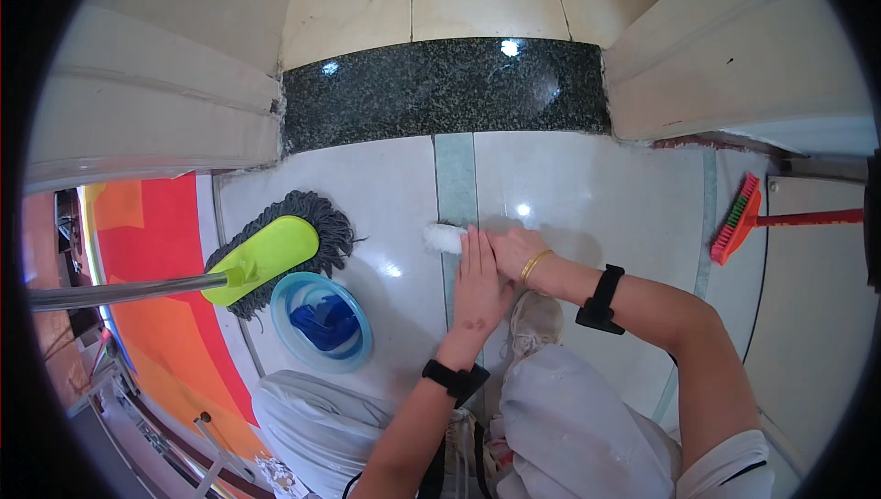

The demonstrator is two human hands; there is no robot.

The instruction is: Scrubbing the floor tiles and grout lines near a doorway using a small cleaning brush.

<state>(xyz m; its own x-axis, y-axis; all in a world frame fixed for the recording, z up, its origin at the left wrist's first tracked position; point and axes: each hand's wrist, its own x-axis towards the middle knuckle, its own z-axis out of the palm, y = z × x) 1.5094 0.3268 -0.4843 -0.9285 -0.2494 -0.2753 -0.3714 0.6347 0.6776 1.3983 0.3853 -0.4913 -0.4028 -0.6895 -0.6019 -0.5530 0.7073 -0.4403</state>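
On the tiled floor lies a white, fuzzy-looking brush or pad, across a grey-green tile strip. Its right part is hidden under the hands. My right hand is curled at the hidden end and appears to grip it. My left hand is laid over it with straight fingers close together, its fingertips against the right hand. What lies under the left palm cannot be seen. To the left stands a light-blue plastic basin, with a dark-blue cloth or bag-like item in it.
A lime-green mop head with grey strands lies beside the basin. A red-handled floor brush leans at the right. A speckled black stone threshold crosses the doorway between white walls. My shoe is just below the hands.
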